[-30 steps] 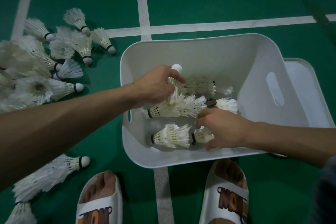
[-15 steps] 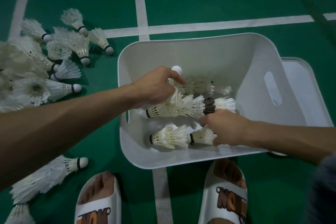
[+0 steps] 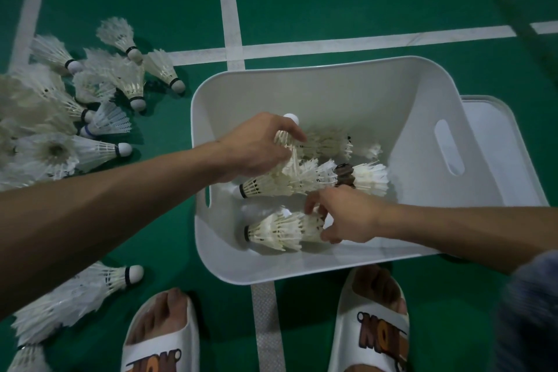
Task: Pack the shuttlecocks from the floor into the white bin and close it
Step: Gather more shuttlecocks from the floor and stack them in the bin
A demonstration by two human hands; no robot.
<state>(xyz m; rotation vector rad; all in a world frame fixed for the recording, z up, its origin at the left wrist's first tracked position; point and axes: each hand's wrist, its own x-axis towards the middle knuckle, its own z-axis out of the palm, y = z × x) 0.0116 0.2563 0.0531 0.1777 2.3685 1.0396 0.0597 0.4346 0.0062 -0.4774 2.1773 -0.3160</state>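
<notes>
Both hands are inside the white bin [image 3: 356,93], which sits on the green floor [image 3: 332,3] just ahead of the person's two white slippers [image 3: 370,329]. The left hand [image 3: 256,146] is curled around a shuttlecock [image 3: 285,142] held cork-up over the middle of the bin, its feathers touching a nested row of shuttlecocks [image 3: 290,181] lying below. The right hand [image 3: 347,216] pinches the feathered end of a second nested row [image 3: 280,231] lying along the bin's near wall. A third row lies farther back, blurred. The bin's lid [image 3: 501,154] lies flat on the floor beside its right wall. A loose heap of shuttlecocks [image 3: 69,118] remains on the floor, left of the bin.
</notes>
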